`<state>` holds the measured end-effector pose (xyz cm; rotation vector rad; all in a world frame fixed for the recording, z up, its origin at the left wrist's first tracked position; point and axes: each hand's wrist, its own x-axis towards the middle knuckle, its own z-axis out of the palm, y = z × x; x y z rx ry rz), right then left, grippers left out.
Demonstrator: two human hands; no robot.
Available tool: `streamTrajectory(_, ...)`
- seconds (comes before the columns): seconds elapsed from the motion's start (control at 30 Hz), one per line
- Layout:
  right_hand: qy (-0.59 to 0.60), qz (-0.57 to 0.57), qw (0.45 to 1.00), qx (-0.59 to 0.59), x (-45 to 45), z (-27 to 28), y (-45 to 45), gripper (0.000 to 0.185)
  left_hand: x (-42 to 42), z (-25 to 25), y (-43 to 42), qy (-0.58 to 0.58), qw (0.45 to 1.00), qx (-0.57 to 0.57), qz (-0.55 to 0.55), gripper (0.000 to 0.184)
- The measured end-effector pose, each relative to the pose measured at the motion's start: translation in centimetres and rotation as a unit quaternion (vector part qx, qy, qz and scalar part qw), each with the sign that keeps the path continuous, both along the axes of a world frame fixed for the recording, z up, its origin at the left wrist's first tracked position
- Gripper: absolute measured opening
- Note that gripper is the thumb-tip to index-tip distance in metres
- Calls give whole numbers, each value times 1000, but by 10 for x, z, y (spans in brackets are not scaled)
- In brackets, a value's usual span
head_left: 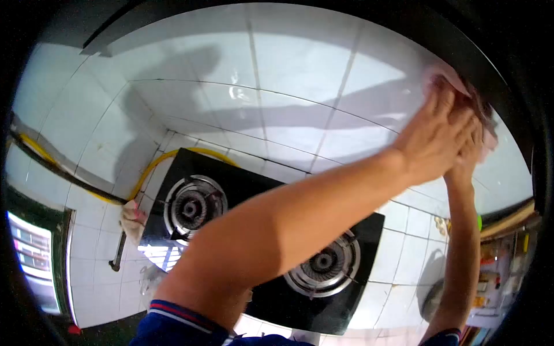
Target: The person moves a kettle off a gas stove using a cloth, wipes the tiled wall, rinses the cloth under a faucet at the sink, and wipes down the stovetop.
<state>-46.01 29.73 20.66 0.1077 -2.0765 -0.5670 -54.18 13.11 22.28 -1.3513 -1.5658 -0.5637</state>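
High on the tiled wall [300, 63], at the upper right, a pinkish cloth [490, 140] lies against the tiles. My left hand [435, 138] reaches across from the lower left and presses on it, fingers pointing up. Close beside it, partly overlapped, my right hand [470, 144] is also at the cloth. Its fingers are mostly hidden behind the left hand and the cloth. Below my left forearm is a black two-burner gas stove [254, 181], with a left burner [193, 207] and a right burner [326, 262].
A yellow hose [151, 167] runs behind the stove. Left of the stove lies a crumpled rag [133, 222]. A window [34, 259] is at the far left. Shelves with jars [490, 282] stand at the lower right, and a dark edge [490, 52] borders the wall above.
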Motion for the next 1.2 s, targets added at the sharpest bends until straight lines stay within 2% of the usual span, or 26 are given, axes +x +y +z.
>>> streamTrajectory(0.07,-4,-17,1000,20,-3,-2,-10,48,-6,-4,-4,-12,999,-42,17,72)
streamTrajectory(0.17,-25,22,999,17,-31,-3,-35,50,-40,-5,-35,2,999,-18,36,73)
streamTrajectory(0.23,-119,18,992,-42,-58,6,-66,50,-69,-4,-72,3,998,-22,66,77)
streamTrajectory(0.3,-102,30,994,-27,-95,12,-113,47,-102,-4,-115,31,994,12,103,82)
streamTrajectory(0.4,-35,86,996,19,-157,14,-179,47,-152,-2,-179,11,995,20,99,82)
streamTrajectory(0.43,-35,91,995,25,-175,15,-199,47,-168,-2,-199,1,995,13,95,80)
streamTrajectory(0.47,-72,95,993,3,-192,16,-218,50,-185,-2,-218,-37,998,34,41,78)
streamTrajectory(0.5,-110,97,989,-19,-206,18,-237,53,-202,-1,-239,-38,997,41,43,78)
streamTrajectory(0.57,-98,74,992,-3,-242,22,-284,58,-231,0,-286,-72,996,33,39,79)
streamTrajectory(0.63,-89,131,987,15,-280,24,-322,62,-260,1,-329,-103,994,22,36,78)
streamTrajectory(0.7,-123,99,987,10,-312,23,-355,52,-286,1,-366,-112,992,51,21,77)
streamTrajectory(0.77,-102,140,985,-18,-336,23,-388,46,-309,1,-392,-109,993,26,25,77)
streamTrajectory(0.9,-112,247,962,18,-378,17,-411,55,-323,-14,-422,-137,982,49,120,70)
streamTrajectory(0.97,-143,285,945,-76,-393,10,-429,50,-331,-25,-432,-186,969,46,157,69)
streamTrajectory(1.03,-85,341,934,-67,-413,3,-432,46,-322,-25,-428,-179,972,83,125,69)
streamTrajectory(1.17,-58,351,932,-76,-375,3,-376,51,-279,-32,-373,-212,969,96,89,70)
streamTrajectory(1.2,-51,351,932,-78,-360,4,-357,54,-263,-32,-351,-186,973,83,108,68)
